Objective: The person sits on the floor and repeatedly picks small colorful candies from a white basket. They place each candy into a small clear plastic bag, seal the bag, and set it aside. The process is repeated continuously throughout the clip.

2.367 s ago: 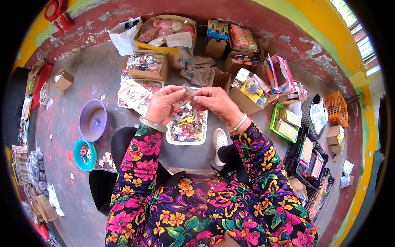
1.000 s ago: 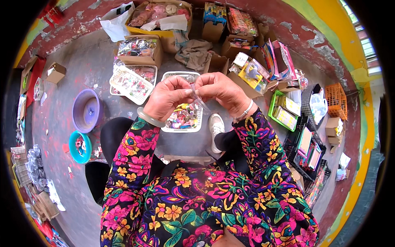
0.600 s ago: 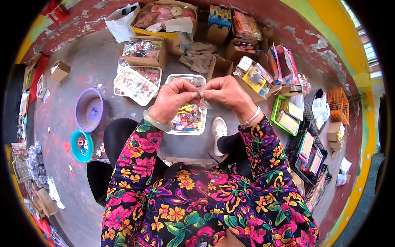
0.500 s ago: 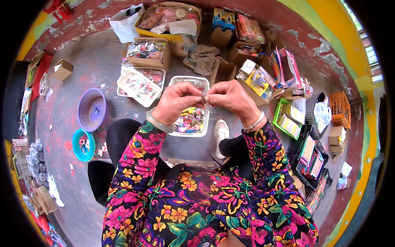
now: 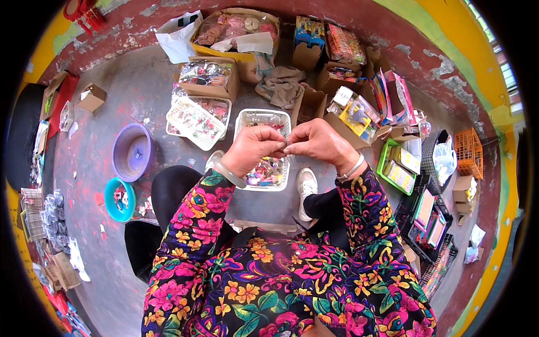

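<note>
My left hand (image 5: 254, 150) and my right hand (image 5: 323, 143) meet fingertip to fingertip, each closed in a pinch. Whatever lies between the fingers is too small or hidden to name. Below them on the floor stands a white plastic basket (image 5: 240, 124), partly covered by the hands. Inside it is a heap of small colourful pieces (image 5: 267, 173), too mixed to tell one by one. A bangle sits on each wrist.
To the left stand a purple basin (image 5: 117, 154) and a teal basin (image 5: 109, 208). Beyond the basket are a white tray (image 5: 196, 122), filled cardboard boxes (image 5: 216, 84) and crumpled cloth (image 5: 279, 87). A green tray (image 5: 387, 168) and black crates (image 5: 424, 224) line the right side.
The whole view has shifted slightly. My pinched fingertips stay together above the basket. A small clear scrap seen by the right fingertips before no longer shows.
</note>
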Motion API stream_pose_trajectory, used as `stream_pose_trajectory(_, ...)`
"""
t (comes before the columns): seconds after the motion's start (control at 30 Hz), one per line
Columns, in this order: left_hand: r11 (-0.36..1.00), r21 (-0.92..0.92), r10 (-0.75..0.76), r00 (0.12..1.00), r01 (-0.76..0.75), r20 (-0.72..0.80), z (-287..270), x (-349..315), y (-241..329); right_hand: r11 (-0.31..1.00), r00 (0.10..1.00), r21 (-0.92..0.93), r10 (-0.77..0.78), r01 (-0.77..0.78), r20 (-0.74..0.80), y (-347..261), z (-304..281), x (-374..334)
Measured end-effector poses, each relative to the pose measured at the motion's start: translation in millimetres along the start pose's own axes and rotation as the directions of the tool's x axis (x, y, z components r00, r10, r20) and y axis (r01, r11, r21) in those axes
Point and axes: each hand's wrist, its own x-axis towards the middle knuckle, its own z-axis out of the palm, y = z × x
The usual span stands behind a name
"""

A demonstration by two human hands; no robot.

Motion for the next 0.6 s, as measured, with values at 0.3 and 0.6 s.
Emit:
stream_pose_trajectory(0.3,0.984,-0.175,-0.014,0.997,0.026,0.071,-4,-3,12,0.918,0.990,0.388,0.033,-0.086,0.140,-10,-10,-2)
stream_pose_trajectory(0.6,0.987,-0.162,0.020,0.995,-0.003,0.099,-5,-4,13,0.920,0.988,0.376,0.065,-0.114,0.140,-3,-4,1)
